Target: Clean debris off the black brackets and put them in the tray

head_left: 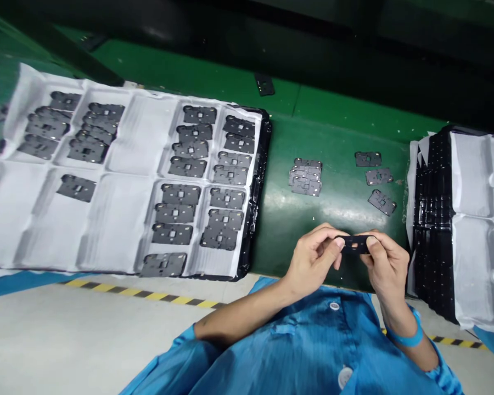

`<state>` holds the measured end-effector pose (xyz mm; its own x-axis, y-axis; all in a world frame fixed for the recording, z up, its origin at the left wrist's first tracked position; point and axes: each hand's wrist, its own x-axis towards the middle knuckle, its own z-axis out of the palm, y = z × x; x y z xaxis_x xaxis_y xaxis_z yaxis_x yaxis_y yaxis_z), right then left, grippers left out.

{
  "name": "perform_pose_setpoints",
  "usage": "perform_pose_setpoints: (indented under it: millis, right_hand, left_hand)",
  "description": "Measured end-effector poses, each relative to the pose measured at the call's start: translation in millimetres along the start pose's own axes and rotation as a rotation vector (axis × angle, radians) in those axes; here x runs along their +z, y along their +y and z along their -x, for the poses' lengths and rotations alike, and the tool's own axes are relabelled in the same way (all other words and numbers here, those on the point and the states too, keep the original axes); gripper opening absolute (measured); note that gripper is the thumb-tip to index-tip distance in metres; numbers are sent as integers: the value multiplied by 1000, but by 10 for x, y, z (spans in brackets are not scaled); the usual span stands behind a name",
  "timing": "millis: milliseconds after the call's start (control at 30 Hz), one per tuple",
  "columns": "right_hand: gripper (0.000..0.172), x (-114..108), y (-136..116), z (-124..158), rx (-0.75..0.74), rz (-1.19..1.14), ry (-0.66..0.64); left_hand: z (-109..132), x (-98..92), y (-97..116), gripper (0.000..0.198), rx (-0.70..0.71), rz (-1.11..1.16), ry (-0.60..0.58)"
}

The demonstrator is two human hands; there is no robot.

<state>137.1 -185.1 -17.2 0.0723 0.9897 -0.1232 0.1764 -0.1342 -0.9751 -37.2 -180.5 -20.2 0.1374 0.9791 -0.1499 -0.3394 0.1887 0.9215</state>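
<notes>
The left hand [315,258] is closed in a pinch, thumb and fingertips nipping one end of a small black bracket plate [356,244]. The right hand [385,263] pinches the other end the same way, so the plate hangs level between them just above the near edge of the green counter [341,126], to the right of the paper-lined black tray [258,208]. The plate looks thin, flat and light, with cut-out holes through it. I judge it stiff enough to hold its shape but easy to bend or mark if squeezed across the middle, so the short ends or the outer edges are the safe places to grip, with fingertips rather than the palm. Its dark face looks smooth, so a light pinch could slip. Also right of the tray, farther from the person, a small stack of like plates [305,176] lies on the counter, and three loose ones [379,176] lie farther right again, all well apart from the hands.
</notes>
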Motion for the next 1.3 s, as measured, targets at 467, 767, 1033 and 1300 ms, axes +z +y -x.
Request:
perform_pose_setpoints:
  millis: [467, 767, 1033, 1300]
  right_hand:
    - [28, 23, 6, 12, 225, -138, -86]
    - [33, 100, -30, -21, 232, 61, 9]
    - [32, 200, -67, -49, 1, 204, -167]
    - [40, 204, 123, -38, -15, 182, -225]
  left_hand:
    - [8, -122, 67, 49, -265, 3, -28]
    - [7, -152, 37, 37, -310, 30, -51]
    - [19, -467, 263, 14, -82, -514, -62]
    - [-569, -888, 624, 11, 17, -900, -82]
